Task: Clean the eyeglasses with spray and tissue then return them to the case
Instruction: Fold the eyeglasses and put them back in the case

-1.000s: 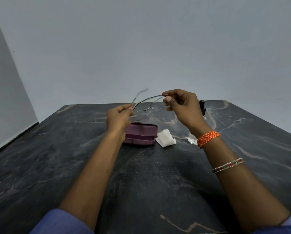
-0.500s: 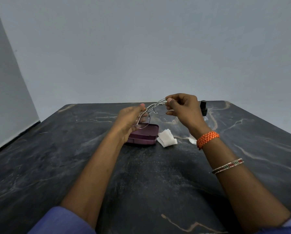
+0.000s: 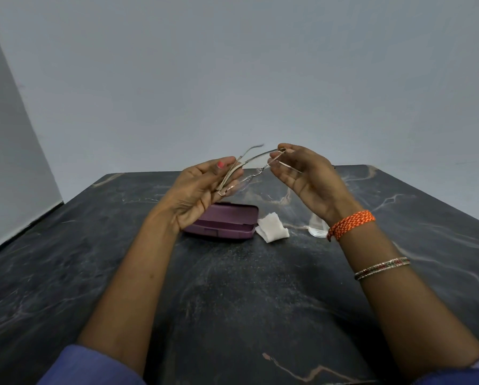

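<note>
Dim, even light; soft shadows; wide-angle bending at edges.

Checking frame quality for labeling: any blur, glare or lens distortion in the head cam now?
Head view: wide-angle bend shows in the slanting table edges; the raised temple tip of the eyeglasses is smeared by motion blur; lenses are nearly invisible against the wall; lighting is soft and even, no hard glare; the spray bottle is mostly hidden behind the right hand.
</note>
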